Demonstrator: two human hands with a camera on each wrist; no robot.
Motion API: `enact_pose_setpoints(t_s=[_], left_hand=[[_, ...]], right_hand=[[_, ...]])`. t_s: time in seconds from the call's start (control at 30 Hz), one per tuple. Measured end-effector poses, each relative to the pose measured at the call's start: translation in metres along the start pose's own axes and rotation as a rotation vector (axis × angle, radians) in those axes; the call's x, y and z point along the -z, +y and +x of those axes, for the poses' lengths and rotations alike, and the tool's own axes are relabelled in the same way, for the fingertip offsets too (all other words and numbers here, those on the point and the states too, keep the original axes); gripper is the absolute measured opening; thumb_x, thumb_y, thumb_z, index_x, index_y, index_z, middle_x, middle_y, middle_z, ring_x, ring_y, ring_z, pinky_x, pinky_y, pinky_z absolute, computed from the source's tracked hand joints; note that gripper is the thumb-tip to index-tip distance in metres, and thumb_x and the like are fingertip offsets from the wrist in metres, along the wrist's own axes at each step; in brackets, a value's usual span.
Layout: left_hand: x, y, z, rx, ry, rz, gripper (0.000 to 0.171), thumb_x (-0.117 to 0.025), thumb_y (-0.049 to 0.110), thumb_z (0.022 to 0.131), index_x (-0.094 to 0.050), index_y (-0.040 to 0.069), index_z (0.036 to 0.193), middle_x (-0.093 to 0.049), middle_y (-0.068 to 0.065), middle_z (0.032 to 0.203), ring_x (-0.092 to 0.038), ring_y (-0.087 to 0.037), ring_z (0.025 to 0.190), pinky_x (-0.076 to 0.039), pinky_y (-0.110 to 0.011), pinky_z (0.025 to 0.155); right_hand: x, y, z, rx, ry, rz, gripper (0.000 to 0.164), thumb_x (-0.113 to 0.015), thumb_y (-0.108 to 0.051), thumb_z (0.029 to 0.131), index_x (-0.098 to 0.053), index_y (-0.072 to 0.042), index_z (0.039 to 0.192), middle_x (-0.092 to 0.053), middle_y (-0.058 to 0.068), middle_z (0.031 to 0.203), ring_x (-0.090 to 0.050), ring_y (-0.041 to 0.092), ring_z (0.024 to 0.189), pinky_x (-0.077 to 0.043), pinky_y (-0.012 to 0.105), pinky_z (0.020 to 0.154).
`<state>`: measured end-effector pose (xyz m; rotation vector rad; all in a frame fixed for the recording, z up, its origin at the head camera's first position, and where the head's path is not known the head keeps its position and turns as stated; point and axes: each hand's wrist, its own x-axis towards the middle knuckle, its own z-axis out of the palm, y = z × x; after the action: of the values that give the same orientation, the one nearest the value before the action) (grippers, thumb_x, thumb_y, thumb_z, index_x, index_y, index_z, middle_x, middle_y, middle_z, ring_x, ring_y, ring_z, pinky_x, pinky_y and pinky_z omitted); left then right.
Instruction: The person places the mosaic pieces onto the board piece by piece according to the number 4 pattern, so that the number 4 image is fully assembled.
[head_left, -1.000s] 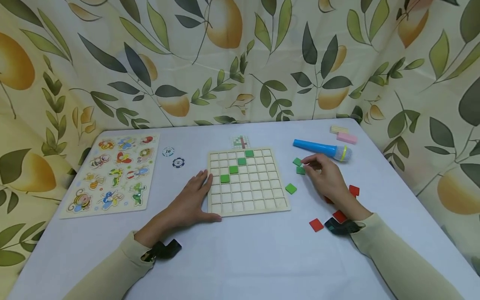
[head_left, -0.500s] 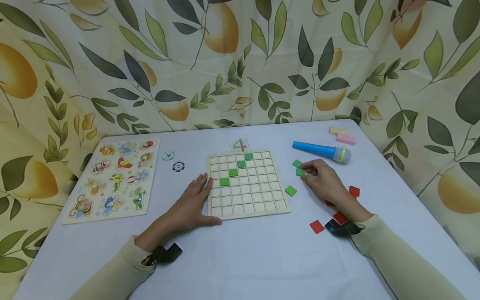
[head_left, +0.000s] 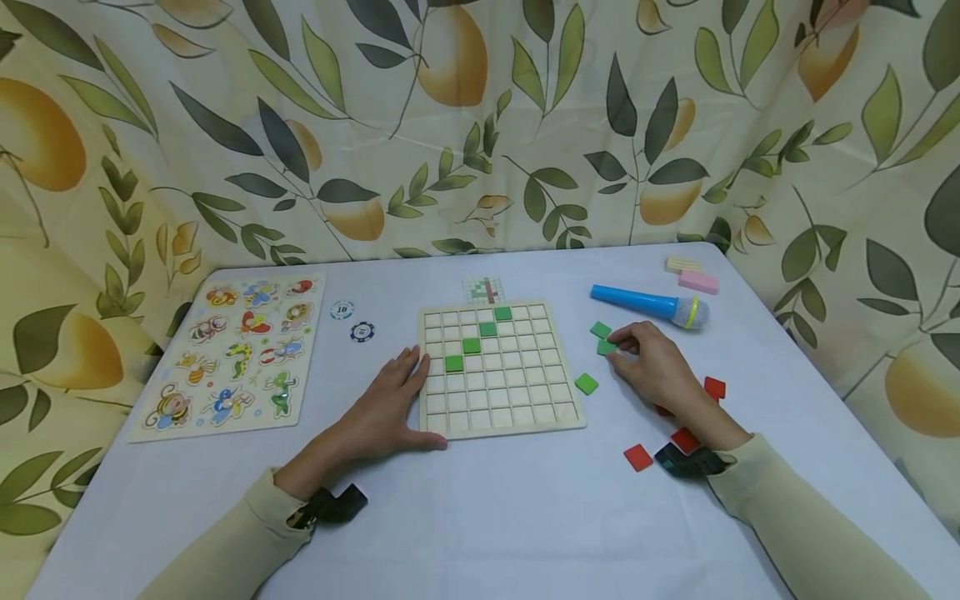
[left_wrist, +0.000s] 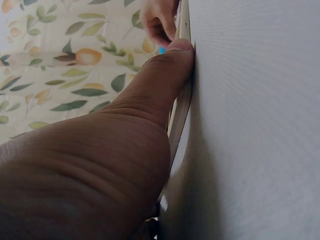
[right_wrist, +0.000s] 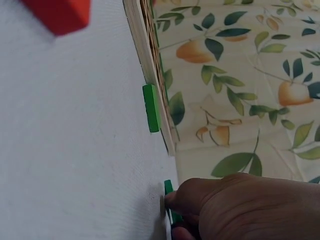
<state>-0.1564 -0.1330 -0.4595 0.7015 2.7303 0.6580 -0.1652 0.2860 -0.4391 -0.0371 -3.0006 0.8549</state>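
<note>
A wooden grid board (head_left: 517, 392) lies mid-table, with several green square tiles (head_left: 471, 346) in a diagonal line of its cells. My left hand (head_left: 378, 408) rests at the board's near left corner, fingers fairly straight along the left side and thumb along the front edge; the left wrist view shows that thumb (left_wrist: 155, 80) against the board's rim. To the right of the board, my right hand (head_left: 652, 367) pinches a green tile (head_left: 606, 347) between thumb and fingers, low over the cloth. Another green tile (head_left: 600, 330) lies just behind it, and one (head_left: 587, 383) sits near the board's right side.
Red tiles (head_left: 638, 457) are scattered around and under the right wrist. Behind the hand lie a blue toy microphone (head_left: 637, 302) and pink block (head_left: 698, 282). A small pattern card (head_left: 483, 290) sits behind the board. An insect picture board (head_left: 232, 358) and two chips (head_left: 362, 332) are on the left.
My right thumb and fingers have closed in on the nearer green tile beside the board. The left hand stays at the board's corner; the head view shifts slightly.
</note>
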Motion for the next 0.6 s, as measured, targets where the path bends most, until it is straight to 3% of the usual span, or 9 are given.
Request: enact_pose_setpoints(t_s=[0.27, 0.43, 0.6], left_hand=[[-0.002, 0.001, -0.001, 0.017, -0.024, -0.013, 0.133, -0.088, 0.068, 0.077, -0.014, 0.01, 0.172, -0.004, -0.012, 0.182, -0.001, -0.034, 0.17, -0.021, -0.057, 0.136], [-0.001, 0.002, 0.001, 0.019, -0.019, -0.006, 0.134, -0.088, 0.068, 0.076, -0.014, 0.01, 0.172, -0.004, -0.012, 0.182, -0.001, -0.034, 0.17, -0.021, -0.057, 0.136], [0.0, -0.001, 0.001, 0.024, -0.011, 0.001, 0.134, -0.087, 0.069, 0.077, -0.014, 0.011, 0.172, -0.003, -0.011, 0.183, -0.001, -0.032, 0.171, -0.02, -0.055, 0.136]], right_hand=[[0.008, -0.013, -0.005, 0.006, -0.044, 0.012, 0.034, -0.074, -0.017, 0.1, -0.064, -0.006, 0.131, -0.067, 0.017, 0.126, -0.064, 0.033, 0.115, -0.06, 0.052, 0.099], [0.013, -0.045, -0.008, 0.143, -0.109, 0.002, 0.031, -0.077, -0.015, 0.099, -0.068, -0.008, 0.128, -0.069, 0.013, 0.127, -0.065, 0.033, 0.118, -0.059, 0.054, 0.102], [0.001, -0.09, -0.008, 0.322, -0.182, -0.001, 0.025, -0.08, -0.013, 0.096, -0.072, -0.01, 0.12, -0.072, 0.007, 0.118, -0.068, 0.027, 0.111, -0.061, 0.05, 0.099]])
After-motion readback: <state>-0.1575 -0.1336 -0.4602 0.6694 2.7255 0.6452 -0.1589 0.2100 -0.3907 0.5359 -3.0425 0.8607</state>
